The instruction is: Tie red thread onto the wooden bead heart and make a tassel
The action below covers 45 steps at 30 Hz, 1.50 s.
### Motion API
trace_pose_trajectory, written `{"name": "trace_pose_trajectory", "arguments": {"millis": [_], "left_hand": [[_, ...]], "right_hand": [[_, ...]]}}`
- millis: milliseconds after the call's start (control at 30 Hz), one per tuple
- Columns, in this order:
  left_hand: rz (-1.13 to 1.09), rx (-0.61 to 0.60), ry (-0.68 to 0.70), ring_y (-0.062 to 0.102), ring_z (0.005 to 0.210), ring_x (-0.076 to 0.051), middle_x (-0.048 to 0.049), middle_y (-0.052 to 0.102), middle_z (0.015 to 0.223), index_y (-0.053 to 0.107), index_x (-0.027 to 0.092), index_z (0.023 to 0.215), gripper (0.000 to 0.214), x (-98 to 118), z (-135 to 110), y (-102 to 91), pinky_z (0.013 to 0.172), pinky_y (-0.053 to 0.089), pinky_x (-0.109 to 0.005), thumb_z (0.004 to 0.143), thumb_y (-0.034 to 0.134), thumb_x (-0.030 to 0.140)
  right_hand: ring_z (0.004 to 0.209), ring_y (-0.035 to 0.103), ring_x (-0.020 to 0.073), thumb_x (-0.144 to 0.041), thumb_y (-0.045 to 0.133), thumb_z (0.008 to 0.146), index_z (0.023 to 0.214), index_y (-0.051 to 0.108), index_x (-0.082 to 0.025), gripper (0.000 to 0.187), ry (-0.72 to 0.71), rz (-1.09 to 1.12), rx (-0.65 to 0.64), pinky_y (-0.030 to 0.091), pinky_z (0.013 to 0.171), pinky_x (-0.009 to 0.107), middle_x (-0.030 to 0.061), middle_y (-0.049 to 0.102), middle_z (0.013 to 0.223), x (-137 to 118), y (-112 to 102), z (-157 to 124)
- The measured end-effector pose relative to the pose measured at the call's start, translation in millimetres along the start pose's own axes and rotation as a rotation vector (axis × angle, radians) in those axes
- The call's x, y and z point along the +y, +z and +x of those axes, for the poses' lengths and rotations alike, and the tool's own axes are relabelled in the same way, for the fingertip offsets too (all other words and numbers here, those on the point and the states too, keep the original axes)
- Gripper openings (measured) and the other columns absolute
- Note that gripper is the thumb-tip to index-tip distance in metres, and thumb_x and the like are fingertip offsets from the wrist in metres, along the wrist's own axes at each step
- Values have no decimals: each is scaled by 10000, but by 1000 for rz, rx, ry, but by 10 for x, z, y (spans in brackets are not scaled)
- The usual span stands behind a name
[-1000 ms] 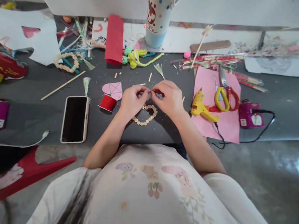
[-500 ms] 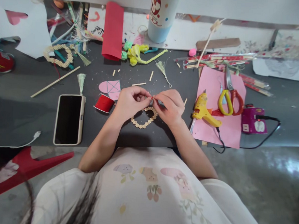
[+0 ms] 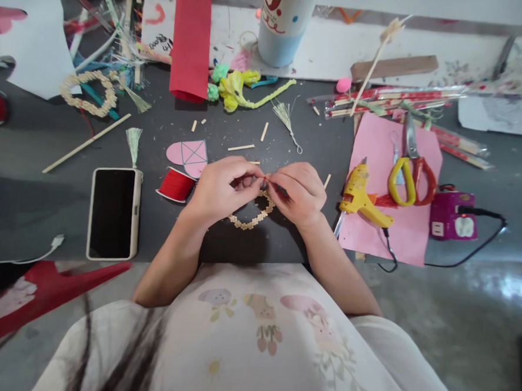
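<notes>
My left hand (image 3: pixel 224 187) and my right hand (image 3: pixel 300 192) meet fingertip to fingertip above the dark table, both pinching a thin red thread (image 3: pixel 267 176) between them. Directly beneath the fingers lies a small heart-shaped ring of pale wooden bits (image 3: pixel 253 220), partly hidden by both hands. A spool of red thread (image 3: pixel 175 185) lies just left of my left hand, next to a pink paper heart (image 3: pixel 187 155) with pencil lines.
A phone (image 3: pixel 113 213) lies face up at the left. Right of my hands, a yellow glue gun (image 3: pixel 362 196) and scissors (image 3: pixel 410 172) rest on pink paper, beside a purple socket (image 3: pixel 453 216). A dotted cup (image 3: pixel 283 23), red paper roll (image 3: pixel 191 41) and sticks crowd the back.
The view has shifted so the table sits higher and nearer. My hands stay together on the thread and have lowered closer over the wooden heart.
</notes>
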<state>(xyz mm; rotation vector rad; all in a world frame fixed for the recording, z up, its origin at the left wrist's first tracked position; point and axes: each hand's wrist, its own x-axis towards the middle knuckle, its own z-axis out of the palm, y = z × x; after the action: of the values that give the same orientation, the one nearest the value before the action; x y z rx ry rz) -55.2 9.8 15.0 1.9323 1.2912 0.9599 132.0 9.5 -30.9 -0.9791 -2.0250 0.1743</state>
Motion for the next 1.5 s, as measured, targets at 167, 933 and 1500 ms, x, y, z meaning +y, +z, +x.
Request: {"name": "trace_pose_trajectory", "arguments": {"millis": [167,933,1500], "left_hand": [[97,13,88,511,566,-86,23,576,623,685,212,768,77,-22,-9,-8,537,402,-217,805,619,195],[271,87,306,534,578,-66,32,607,635,670,183,797,66,-112,-7,10,540,403,-178,837,618,173],[318,198,298,494,527,-60,38,587,603,620,176,731,52,-111,-8,100,500,371,-184,756,621,131]], "right_hand": [[832,649,207,-240,606,872,982,710,-258,152,-3,24,-22,544,777,404,62,710,875,22,5,-8],[792,641,167,-165,610,865,950,674,-196,111,-86,105,80,549,715,335,52,702,852,-26,-12,125],[780,632,160,-169,593,873,912,652,-200,77,-51,137,66,551,692,329,45,688,832,-51,3,159]]}}
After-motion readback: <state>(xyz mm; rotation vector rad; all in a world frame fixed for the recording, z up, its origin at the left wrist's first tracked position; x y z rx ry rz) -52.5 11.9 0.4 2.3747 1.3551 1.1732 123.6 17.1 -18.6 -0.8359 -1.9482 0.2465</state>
